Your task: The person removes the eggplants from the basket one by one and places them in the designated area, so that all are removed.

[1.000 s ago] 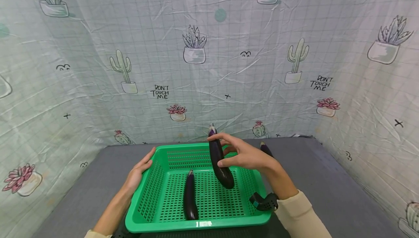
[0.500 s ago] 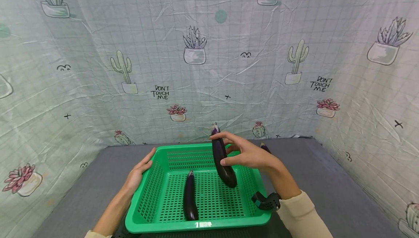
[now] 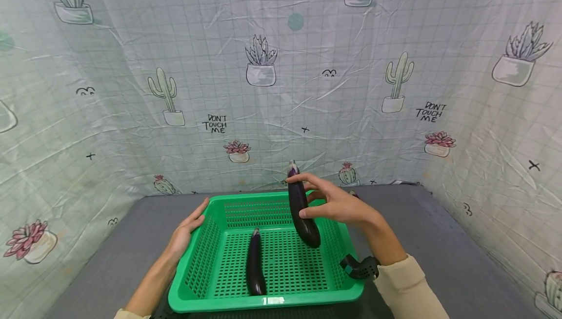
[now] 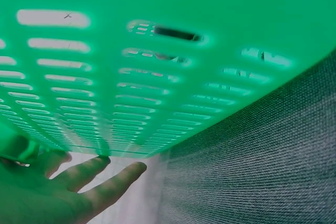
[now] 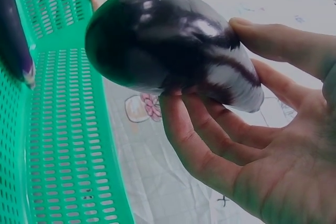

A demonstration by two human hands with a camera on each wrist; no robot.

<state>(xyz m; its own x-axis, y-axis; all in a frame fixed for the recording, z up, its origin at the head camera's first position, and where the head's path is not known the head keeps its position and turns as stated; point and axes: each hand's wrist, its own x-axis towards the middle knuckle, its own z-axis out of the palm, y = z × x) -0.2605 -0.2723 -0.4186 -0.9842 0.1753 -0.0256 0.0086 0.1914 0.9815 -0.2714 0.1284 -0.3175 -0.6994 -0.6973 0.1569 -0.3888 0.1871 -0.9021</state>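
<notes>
My right hand [image 3: 337, 204] grips a dark purple eggplant [image 3: 303, 211] between thumb and fingers, above the right part of a green plastic basket [image 3: 219, 304]. The held eggplant is tilted, stem end up and away. In the right wrist view the fingers of my right hand [image 5: 262, 171] support this eggplant [image 5: 157, 40] from one side, with the thumb opposite. A second eggplant [image 3: 254, 265] lies on the basket floor, left of centre. My left hand [image 3: 181, 236] rests along the basket's left side; in the left wrist view its straight fingers [image 4: 118, 184] lie by the slotted outer wall.
Just behind my right forearm, the tip of another eggplant [image 3: 353, 193] shows; the arm hides the remainder. The basket stands on a grey cloth-covered table [image 3: 439, 250]. A printed curtain [image 3: 281, 94] with cactus drawings closes off the back and sides.
My right hand has drifted slightly right and up with the eggplant. It now covers more of the eggplant beyond the basket. The left hand and basket have stayed put.
</notes>
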